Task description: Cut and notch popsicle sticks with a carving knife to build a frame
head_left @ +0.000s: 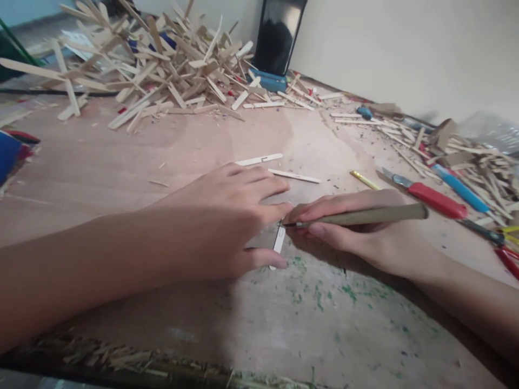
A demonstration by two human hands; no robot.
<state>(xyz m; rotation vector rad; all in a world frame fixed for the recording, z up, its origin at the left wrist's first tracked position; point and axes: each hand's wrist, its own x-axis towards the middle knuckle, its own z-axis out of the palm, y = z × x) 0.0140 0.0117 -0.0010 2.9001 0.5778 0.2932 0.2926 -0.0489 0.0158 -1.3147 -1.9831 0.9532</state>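
Pins a stick [278, 241] flat on the table [170, 146], just right of and below the middle of the frame, with the left hand [243, 210]: thumb pressed on the lower end, index fingertip at the upper end, other fingers spread above. Grips a tool [373, 215] like a pen in the right hand [379, 236], right of centre, fingers and thumb closed round the handle; holds the thin dark tip against or just beside the upper part of the stick, cannot tell which. On the stick, below that tip, a small rectangular outline. Above the left fingers, two loose sticks [255, 160], close together and slanting opposite ways. Above the right hand, a yellow strip [365, 179], then, farther right, a red knife [436, 199] with blade to the upper left. Beyond it, a blue handle [462, 189]. At upper left, a big heap [174, 65]; beside it, a tilted black panel [279, 38]. At the right edge, a smaller heap [484, 178]. Below the right hand, green flecks [318, 294]; along the lower left, shavings [117, 359].
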